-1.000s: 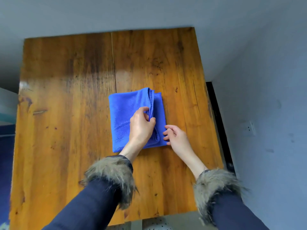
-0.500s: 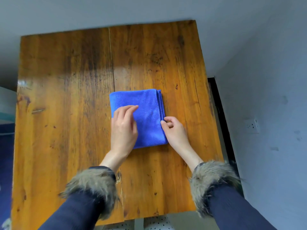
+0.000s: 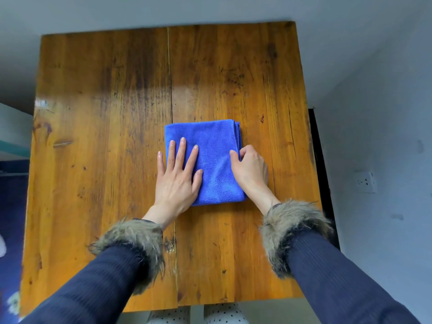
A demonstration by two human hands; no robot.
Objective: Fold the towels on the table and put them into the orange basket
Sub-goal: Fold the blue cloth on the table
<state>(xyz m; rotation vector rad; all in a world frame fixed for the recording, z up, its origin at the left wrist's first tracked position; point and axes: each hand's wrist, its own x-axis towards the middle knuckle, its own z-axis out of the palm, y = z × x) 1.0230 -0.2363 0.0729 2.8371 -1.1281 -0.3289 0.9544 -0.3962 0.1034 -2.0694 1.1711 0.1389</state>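
Observation:
A blue towel [image 3: 214,146] lies folded into a small rectangle near the middle of the wooden table [image 3: 105,113]. My left hand [image 3: 178,175] lies flat with straight, spread fingers, pressing the towel's left half. My right hand [image 3: 250,168] sits at the towel's right edge, where the layered folds show; its thumb is on top and its fingers are curled round that edge. No orange basket is in view.
A grey wall with a white socket [image 3: 364,182] stands close to the table's right side, with a dark gap [image 3: 320,160] between them. Blue flooring [image 3: 11,206] shows to the left.
The towel's upper layer was folded over and laid flat. My left hand let go of the fold, slid left and flattened on the towel. My right hand stayed at the right edge.

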